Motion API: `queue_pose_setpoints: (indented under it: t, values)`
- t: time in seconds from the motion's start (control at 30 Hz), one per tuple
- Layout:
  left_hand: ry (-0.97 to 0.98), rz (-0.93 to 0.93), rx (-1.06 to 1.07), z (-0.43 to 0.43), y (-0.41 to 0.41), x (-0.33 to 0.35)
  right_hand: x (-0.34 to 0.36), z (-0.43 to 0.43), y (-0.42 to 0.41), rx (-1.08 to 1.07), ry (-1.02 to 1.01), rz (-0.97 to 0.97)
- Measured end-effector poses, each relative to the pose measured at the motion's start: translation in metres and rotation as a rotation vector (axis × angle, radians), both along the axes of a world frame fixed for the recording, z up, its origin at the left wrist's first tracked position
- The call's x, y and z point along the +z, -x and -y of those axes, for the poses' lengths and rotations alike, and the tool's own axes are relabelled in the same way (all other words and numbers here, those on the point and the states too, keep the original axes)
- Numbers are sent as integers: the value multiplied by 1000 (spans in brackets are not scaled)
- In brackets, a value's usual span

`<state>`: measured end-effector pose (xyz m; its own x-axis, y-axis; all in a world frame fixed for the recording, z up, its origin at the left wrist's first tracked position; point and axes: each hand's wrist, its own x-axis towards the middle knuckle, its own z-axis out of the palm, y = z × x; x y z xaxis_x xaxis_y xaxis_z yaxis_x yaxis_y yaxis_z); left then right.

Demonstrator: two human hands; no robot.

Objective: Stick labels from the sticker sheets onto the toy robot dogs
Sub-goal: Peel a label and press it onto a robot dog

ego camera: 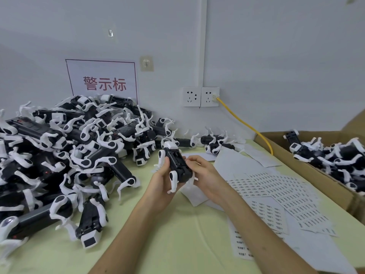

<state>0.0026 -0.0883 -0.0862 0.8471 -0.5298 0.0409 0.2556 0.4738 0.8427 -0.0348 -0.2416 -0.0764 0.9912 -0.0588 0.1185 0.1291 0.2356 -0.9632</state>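
Green table (177, 244); grey wall (276, 56); toy dog (178, 165)

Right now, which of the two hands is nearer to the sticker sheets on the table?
Right. The right hand holds the toy robot dog just left of the sticker sheets; the left hand grips the dog's other side, farther from them.

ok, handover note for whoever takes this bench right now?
Hands: left hand grips one dog, underside up. The right hand has its fingers pinching at that underside; any label there is too small to see.
Things: sheets lie on the table right of the hands, pile of dogs on the left, more dogs in the box far right.
Done: probably the box dogs, cannot confirm.
Left: this dog, then the pile.
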Motion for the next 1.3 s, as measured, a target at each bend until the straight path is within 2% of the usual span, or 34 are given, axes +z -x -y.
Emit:
queue_pose_setpoints:
  t: [0.1,0.23,0.3,0.37,0.47,0.6,0.73,0.87,1.07,1.17,1.3]
  values:
    - [-26,28,56,1,-2,2,1,3,-4,-141,154,-26]
    - [28,3,172,-1,-7,4,-10,23,-11,-509,637,-114]
    - [61,-12,203,-2,-9,3,-20,29,-13,-535,942,-222]
    - [71,-39,232,-3,-9,3,-28,27,-14,-526,1160,-307]
    - [43,-57,262,-4,-8,4,-37,21,-19,-493,1324,-336]
    - [37,-90,295,-4,-7,5,-34,23,-18,-432,1260,-339]
    - [86,-91,288,-6,-11,1,-25,25,-13,-351,1080,-353]
    - [128,-40,290,-6,-10,4,-16,24,-8,-299,780,-178]
    - [157,-60,286,-10,-10,3,-10,20,-7,-283,580,-34]
    - [171,-37,183,-10,-7,5,-10,22,-7,-272,531,8]
    - [129,20,126,-8,-2,4,-11,20,-9,-260,574,13]
